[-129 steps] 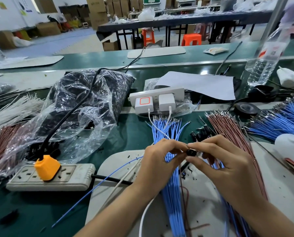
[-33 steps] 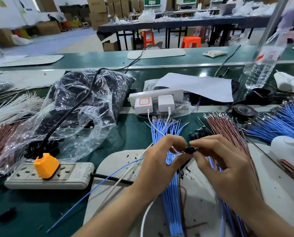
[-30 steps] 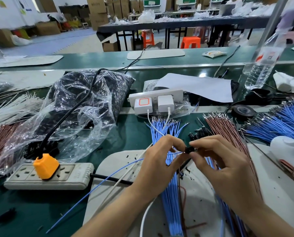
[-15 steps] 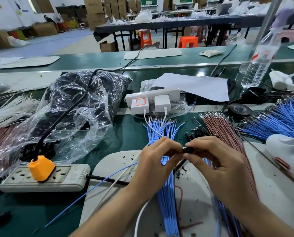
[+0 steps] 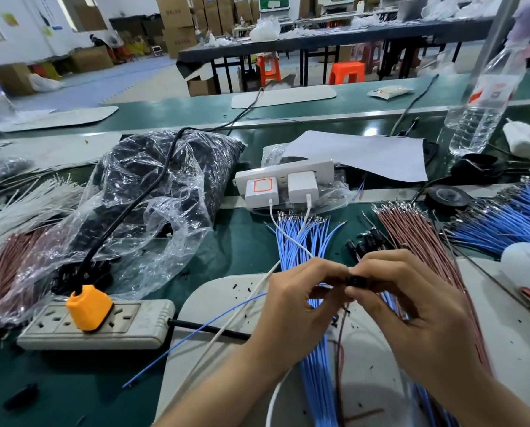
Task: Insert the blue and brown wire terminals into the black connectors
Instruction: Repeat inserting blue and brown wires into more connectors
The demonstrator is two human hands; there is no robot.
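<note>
2 pwr strips, 2 chargers

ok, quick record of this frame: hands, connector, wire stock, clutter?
left hand: pinches a blue wire at the connector
right hand: pinches the connector
seating: cannot tell, fingers hide the terminal
blue bundle: under the hands, terminals pointing away
brown bundle: right of the blue bundle
spare connectors: small pile between the bundles
power strip: far left, orange plug in it

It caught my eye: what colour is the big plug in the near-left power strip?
The plug is orange; the head view shows it.
</note>
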